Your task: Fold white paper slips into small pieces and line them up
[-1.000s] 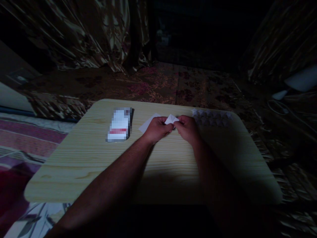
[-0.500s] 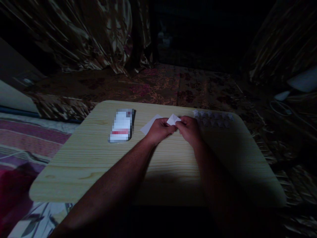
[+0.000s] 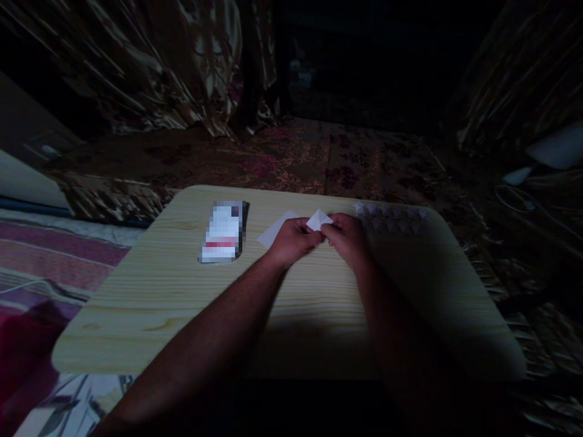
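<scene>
Between my two hands is a small folded white paper [image 3: 318, 218], its crease lines meeting near the middle. My left hand [image 3: 295, 240] pinches its left side, and my right hand [image 3: 348, 237] grips the right corner with the thumb on top. Partly hidden behind my left hand, a flat white sheet of paper [image 3: 276, 229] lies on the table. Beyond my right hand stand several small folded paper pieces [image 3: 397, 212] in two rows, the nearer row dim in shadow.
The light wooden table [image 3: 182, 303] has rounded corners. A blurred-out phone-shaped object [image 3: 223, 232] lies on its left part. Behind the table is a patterned cloth-covered seat [image 3: 273, 155]. A striped cover [image 3: 59, 255] is at the left, and a white cable [image 3: 514, 197] at the right.
Hardly anything differs. My right thumb has shifted very slightly left along the folded paper, and both hands keep hold of it.
</scene>
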Demonstrator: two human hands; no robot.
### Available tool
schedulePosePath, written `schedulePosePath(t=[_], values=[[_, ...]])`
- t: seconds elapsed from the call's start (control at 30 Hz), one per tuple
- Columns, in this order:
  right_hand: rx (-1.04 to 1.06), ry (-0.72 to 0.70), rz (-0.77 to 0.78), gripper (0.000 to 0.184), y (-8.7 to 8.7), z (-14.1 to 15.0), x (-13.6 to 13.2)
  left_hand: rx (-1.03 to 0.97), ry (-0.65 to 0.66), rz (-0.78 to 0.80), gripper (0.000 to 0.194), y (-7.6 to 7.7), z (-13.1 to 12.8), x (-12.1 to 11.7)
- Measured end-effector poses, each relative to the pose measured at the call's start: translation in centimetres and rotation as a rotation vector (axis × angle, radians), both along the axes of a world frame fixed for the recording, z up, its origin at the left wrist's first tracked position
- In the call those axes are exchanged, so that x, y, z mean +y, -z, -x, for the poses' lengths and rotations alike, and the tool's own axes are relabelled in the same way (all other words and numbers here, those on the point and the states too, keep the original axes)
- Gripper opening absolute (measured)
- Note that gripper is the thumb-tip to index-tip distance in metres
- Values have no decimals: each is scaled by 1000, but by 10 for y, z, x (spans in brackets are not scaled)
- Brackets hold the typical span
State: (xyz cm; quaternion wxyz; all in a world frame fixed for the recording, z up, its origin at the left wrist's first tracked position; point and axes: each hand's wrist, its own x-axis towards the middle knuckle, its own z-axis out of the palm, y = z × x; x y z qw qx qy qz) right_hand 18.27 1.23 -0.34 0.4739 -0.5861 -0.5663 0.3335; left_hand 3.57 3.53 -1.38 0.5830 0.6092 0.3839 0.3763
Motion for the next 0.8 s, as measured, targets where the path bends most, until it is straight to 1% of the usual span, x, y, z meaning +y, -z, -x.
schedulePosePath(t=[0.27,0.57,0.8], values=[[-32,-4,8,14,1,1,-1,20,23,9,15,-4,0,-2],[-3,-14,-7,15,0,2,-2,5,12,1,14,-1,1,-1],[17,-17,-30,13,0,3,-2,-35,36,46,13,-4,-1,-2]])
